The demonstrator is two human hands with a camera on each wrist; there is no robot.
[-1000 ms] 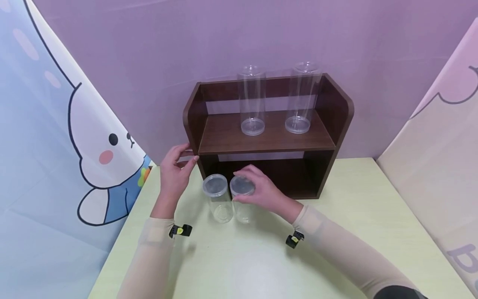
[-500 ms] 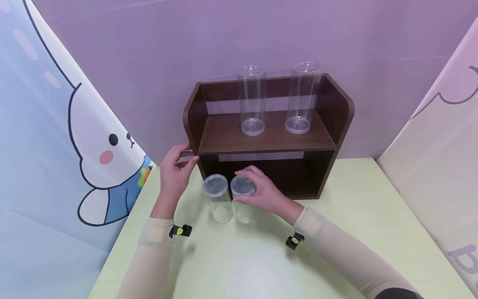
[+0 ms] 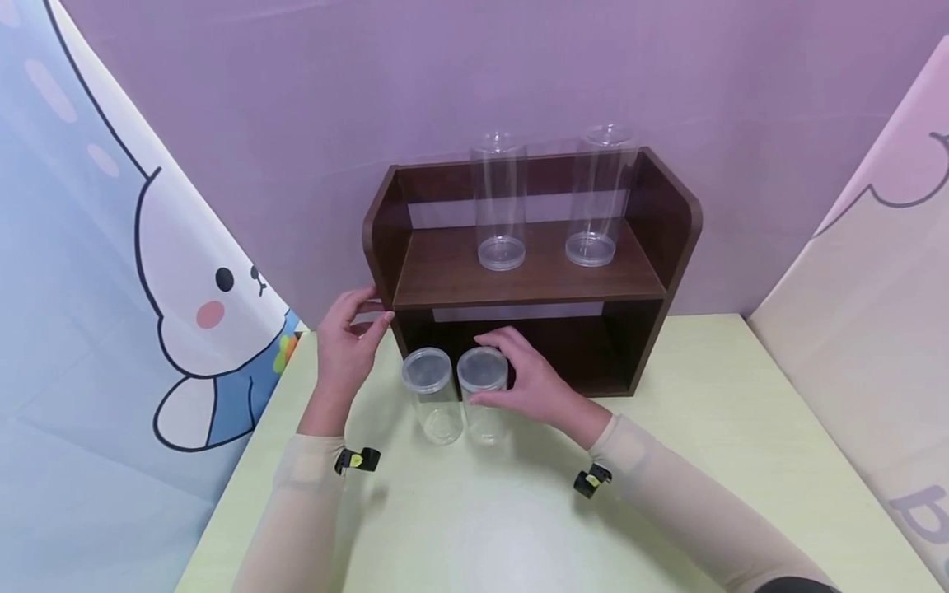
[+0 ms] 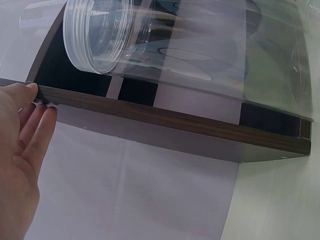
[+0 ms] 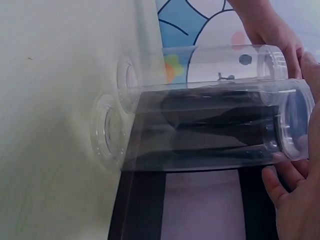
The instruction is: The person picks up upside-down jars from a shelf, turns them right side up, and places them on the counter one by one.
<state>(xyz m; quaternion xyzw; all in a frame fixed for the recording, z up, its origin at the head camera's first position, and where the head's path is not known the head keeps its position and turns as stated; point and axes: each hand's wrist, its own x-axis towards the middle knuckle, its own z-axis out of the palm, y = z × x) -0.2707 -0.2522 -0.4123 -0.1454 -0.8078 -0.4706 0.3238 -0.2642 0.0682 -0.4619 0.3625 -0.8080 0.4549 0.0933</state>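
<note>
Two clear lidded plastic jars stand upright side by side before the wooden shelf (image 3: 530,284): a left jar (image 3: 437,412) and a right jar (image 3: 485,424). My right hand (image 3: 537,383) is at the right jar's lid, its thumb and fingers spread loosely on either side. In the right wrist view, gaps show between the right hand (image 5: 300,200) and the jar; any light contact is hard to tell. My left hand (image 3: 347,354) holds the shelf's left side panel by its front edge. In the left wrist view, the thumb lies on that edge with the fingertips (image 4: 49,114) behind.
Two tall clear jars, one in the middle (image 3: 502,251) and one at the right (image 3: 591,247), stand on the upper shelf. Beneath is the dark lower compartment (image 3: 563,354). A pale table (image 3: 489,527) carries everything, with printed cloth (image 3: 208,329) at the left and a purple backdrop behind.
My right hand has loosened around the right jar's lid and shifted slightly right, showing more of the lid. The left hand and the jars stay put.
</note>
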